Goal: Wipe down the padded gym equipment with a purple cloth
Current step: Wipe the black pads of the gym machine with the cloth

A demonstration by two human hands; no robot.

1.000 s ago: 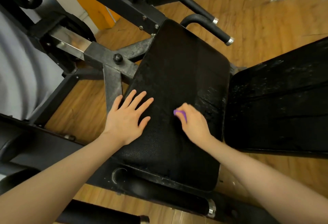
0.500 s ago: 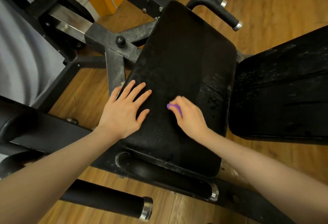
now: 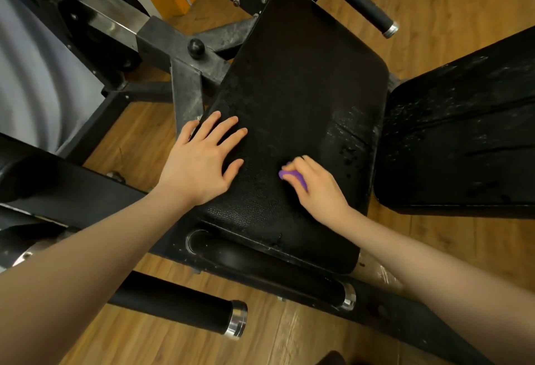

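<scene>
A black padded seat (image 3: 298, 75) fills the middle of the view, its right side wet and speckled. My left hand (image 3: 202, 159) lies flat on the pad's near left part, fingers spread, holding nothing. My right hand (image 3: 317, 185) presses on the pad a little right of centre, fingers closed around a small purple cloth (image 3: 292, 176); only a bit of the cloth shows under the fingers.
A second black pad (image 3: 463, 139) with wet streaks lies to the right. A grey steel frame (image 3: 185, 81) with a black knob stands at the left. Black foam-covered bars (image 3: 185, 304) with chrome ends sit near me and at the far right (image 3: 373, 14). Wooden floor around.
My right hand with the purple cloth has slid a little toward the near side of the pad. The view has shifted down, showing more of the near bars. The left hand stays put.
</scene>
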